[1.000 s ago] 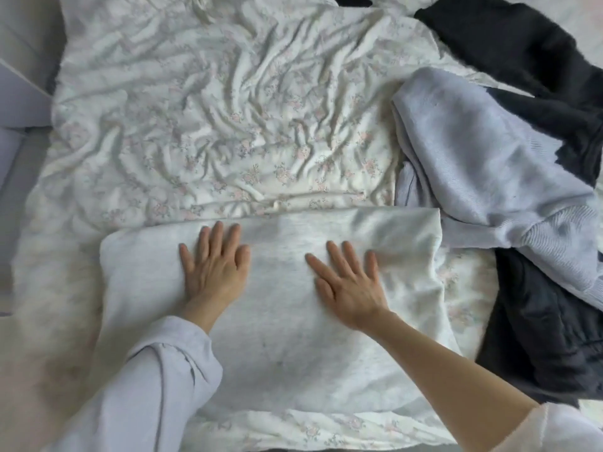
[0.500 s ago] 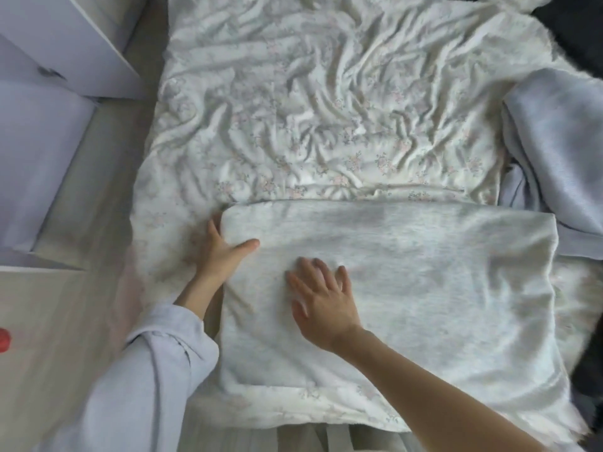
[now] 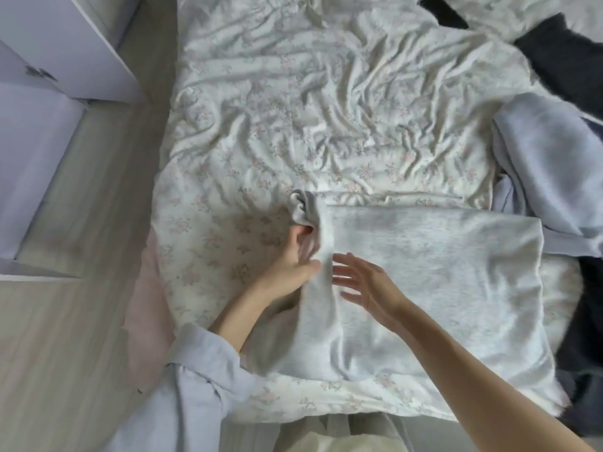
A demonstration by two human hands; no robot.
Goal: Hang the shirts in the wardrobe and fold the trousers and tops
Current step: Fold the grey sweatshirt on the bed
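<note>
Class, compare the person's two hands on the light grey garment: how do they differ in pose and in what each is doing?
The left hand grips the left edge of the light grey garment and lifts it into a fold; the right hand grips nothing. The left hand's fingers curl round cloth, the right hand's are spread and straight. The left arm wears a pale blue sleeve; the right forearm is bare. Both are at the garment's left part, on the bed sheet.

Open floral bedsheet (image 3: 326, 102) from 10 to 1 o'clock: unobstructed passage. Pale blue garment (image 3: 548, 171) heaped at 2 to 3 o'clock, dark garments (image 3: 567, 57) behind and below it, blocking the right side. White wardrobe (image 3: 62, 76) stands at 10 o'clock beyond a bare floor strip (image 3: 98, 223).
</note>
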